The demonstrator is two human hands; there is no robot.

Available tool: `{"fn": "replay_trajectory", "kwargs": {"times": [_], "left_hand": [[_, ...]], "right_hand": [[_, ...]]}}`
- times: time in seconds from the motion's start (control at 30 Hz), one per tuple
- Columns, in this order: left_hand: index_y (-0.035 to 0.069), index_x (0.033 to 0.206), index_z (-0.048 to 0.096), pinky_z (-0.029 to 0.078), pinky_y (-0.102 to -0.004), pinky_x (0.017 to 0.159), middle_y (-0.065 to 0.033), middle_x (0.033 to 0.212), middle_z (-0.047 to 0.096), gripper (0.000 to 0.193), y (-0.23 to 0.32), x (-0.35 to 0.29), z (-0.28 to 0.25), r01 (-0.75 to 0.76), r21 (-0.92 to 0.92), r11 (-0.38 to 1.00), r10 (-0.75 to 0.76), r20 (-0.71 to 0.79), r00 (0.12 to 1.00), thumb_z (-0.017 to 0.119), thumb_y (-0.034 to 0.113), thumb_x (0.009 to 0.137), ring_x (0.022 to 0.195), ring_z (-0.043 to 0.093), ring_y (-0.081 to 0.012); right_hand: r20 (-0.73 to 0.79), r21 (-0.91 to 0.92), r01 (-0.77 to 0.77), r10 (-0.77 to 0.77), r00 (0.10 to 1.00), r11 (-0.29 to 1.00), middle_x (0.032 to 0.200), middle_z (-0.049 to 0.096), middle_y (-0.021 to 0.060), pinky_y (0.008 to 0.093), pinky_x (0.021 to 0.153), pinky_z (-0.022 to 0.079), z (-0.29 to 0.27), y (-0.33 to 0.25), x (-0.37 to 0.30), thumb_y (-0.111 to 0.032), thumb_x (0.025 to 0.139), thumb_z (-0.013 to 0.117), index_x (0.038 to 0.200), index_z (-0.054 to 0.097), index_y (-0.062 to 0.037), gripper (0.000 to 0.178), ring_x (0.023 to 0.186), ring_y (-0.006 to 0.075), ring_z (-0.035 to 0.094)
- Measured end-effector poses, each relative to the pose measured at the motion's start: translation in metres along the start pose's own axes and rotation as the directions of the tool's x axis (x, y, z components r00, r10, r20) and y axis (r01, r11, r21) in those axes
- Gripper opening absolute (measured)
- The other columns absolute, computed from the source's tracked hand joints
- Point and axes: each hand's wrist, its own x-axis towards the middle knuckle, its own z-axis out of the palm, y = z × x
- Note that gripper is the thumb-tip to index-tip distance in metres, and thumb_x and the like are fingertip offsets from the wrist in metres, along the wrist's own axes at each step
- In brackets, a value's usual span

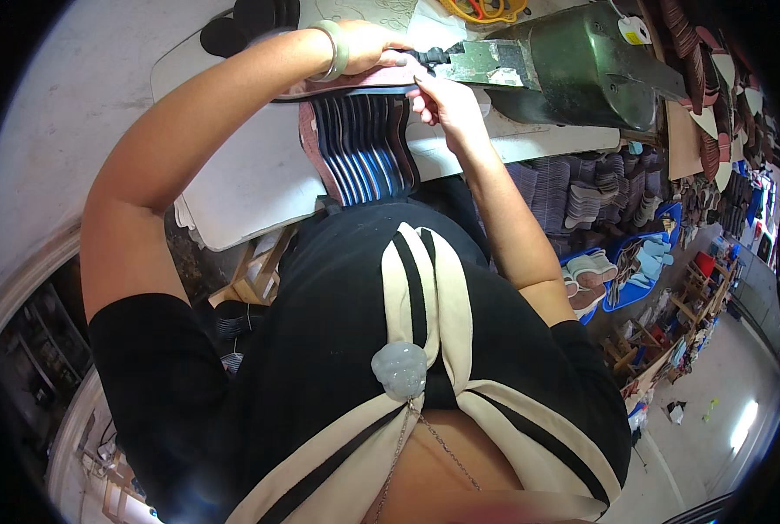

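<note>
A long, thin shoe sole (355,87), pinkish-brown with a dark and blue edge, lies under the black working head (432,58) of a green machine (573,65). My left hand (368,48), a pale bangle at its wrist, grips the sole from above, fingers close to the head. From the other side my right hand (447,100) pinches the sole's near edge beside the head, its other fingers curled. The sole's far end is hidden by my left hand. Just below, a row of similar soles (359,148) stands on edge, tightly packed, at the table's near edge.
The white table (259,188) carries the machine. Dark round pieces (250,22) lie at the far left, and a yellow tray (486,9) sits at the back. Stacked soles (556,192) and blue baskets (639,271) of footwear parts stand to the right.
</note>
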Motion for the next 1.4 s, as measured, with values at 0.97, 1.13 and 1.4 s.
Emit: {"fn": "replay_trajectory", "kwargs": {"times": [0.97,1.13,1.4], "left_hand": [[0.002,0.118,0.049,0.047,-0.0419,0.079,-0.0220,0.094,0.064,0.052,0.019,0.004,0.050,0.288,-0.479,0.829,-0.529,-0.504,0.683,0.053,0.043,0.085,0.089,0.062,-0.0367],[0.003,0.113,0.051,0.046,-0.0438,0.083,-0.0244,0.096,0.063,0.048,0.012,0.017,0.053,0.283,-0.582,0.762,-0.623,-0.541,0.565,0.050,0.043,0.086,0.092,0.061,-0.0395],[0.002,0.115,0.055,0.045,-0.0420,0.087,-0.0237,0.105,0.061,0.045,-0.027,0.030,0.058,0.278,-0.623,0.731,-0.674,-0.595,0.438,0.054,0.036,0.084,0.100,0.058,-0.0387]], "right_hand": [[0.174,0.386,-0.063,-0.005,0.985,0.920,0.097,0.063,0.0096,0.0341,0.075,0.054,0.008,0.050,-0.092,-0.019,0.086,0.059,0.109,0.058,0.0032,0.031,0.082,0.0175,0.062],[0.154,0.421,-0.053,-0.014,0.988,0.906,0.096,0.064,0.0109,0.0332,0.071,0.055,0.009,0.061,-0.064,-0.016,0.085,0.061,0.105,0.059,0.0049,0.029,0.082,0.0180,0.063],[0.069,0.430,-0.016,-0.015,0.997,0.903,0.085,0.066,0.0136,0.0314,0.065,0.055,0.022,0.045,-0.039,-0.016,0.084,0.063,0.097,0.062,0.0072,0.027,0.071,0.0195,0.065]]}}
